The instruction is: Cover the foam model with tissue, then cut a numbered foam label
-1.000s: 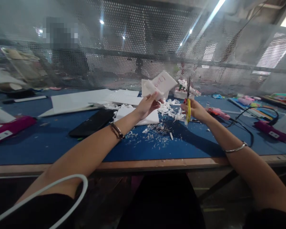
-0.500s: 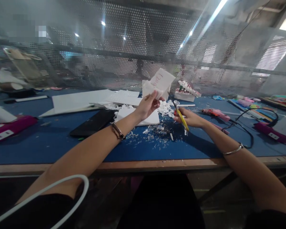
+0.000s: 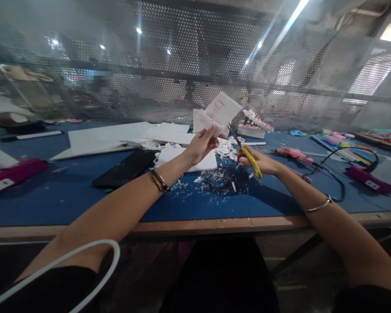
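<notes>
My left hand is closed on a piece of white paper with red handwriting, raised above the table and folded over near the fingers. In my right hand is a pair of scissors with yellow and red handles. Their dark blades point up and left, close to the paper's lower right edge; whether they touch it I cannot tell. White paper scraps and fine shavings lie below the hands. Under my left wrist rests a white block or stack.
Left of my arm are a black phone and white sheets. On the right lie a pink glue gun with a black cable and a purple case. A white decorated model stands before the perforated metal screen.
The scissors have turned slightly in my right hand, their yellow handle now lower and further right. The paper in my left hand has tilted a little, showing its writing at another angle.
</notes>
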Action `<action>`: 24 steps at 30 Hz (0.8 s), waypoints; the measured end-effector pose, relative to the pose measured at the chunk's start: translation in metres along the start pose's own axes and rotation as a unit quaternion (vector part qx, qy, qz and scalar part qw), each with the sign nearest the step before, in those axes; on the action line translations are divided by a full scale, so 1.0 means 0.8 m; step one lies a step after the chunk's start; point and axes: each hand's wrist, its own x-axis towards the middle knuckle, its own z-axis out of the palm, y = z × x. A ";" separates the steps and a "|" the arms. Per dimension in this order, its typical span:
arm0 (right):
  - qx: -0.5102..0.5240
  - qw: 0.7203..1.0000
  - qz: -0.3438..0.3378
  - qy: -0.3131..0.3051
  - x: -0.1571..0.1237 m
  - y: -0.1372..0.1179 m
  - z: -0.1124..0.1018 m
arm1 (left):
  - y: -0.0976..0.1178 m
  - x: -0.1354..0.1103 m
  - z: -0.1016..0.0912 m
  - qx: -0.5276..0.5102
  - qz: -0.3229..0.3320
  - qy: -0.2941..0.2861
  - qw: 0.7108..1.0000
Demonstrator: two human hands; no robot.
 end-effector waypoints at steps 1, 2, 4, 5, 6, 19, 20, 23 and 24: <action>-0.012 1.000 0.001 -0.002 0.000 -0.001 0.001 | -0.001 -0.002 0.001 0.008 -0.004 -0.011 1.000; -0.017 1.000 0.002 -0.003 0.000 -0.002 0.002 | -0.002 -0.003 0.003 0.013 -0.008 -0.024 1.000; 0.000 1.000 0.006 0.000 0.000 -0.004 0.005 | -0.005 -0.007 0.006 0.018 -0.016 -0.049 0.999; 0.016 1.000 0.010 0.001 0.000 -0.004 0.006 | -0.007 -0.008 0.008 0.019 -0.018 -0.058 0.998; 0.028 0.999 0.014 0.003 0.000 -0.005 0.007 | -0.009 -0.009 0.009 0.019 -0.021 -0.063 0.998; -0.212 0.972 -0.034 0.099 -0.002 -0.020 0.008 | -0.005 -0.014 0.015 0.013 -0.048 -0.061 0.997; -0.229 0.967 -0.029 0.108 -0.002 -0.020 0.008 | -0.004 -0.013 0.015 0.014 -0.047 -0.062 0.997; -0.266 0.954 -0.015 0.136 -0.003 -0.022 0.009 | -0.003 -0.011 0.013 0.016 -0.043 -0.063 0.997; -0.268 0.953 -0.015 0.141 -0.004 -0.022 0.008 | -0.003 -0.011 0.013 0.016 -0.042 -0.064 0.997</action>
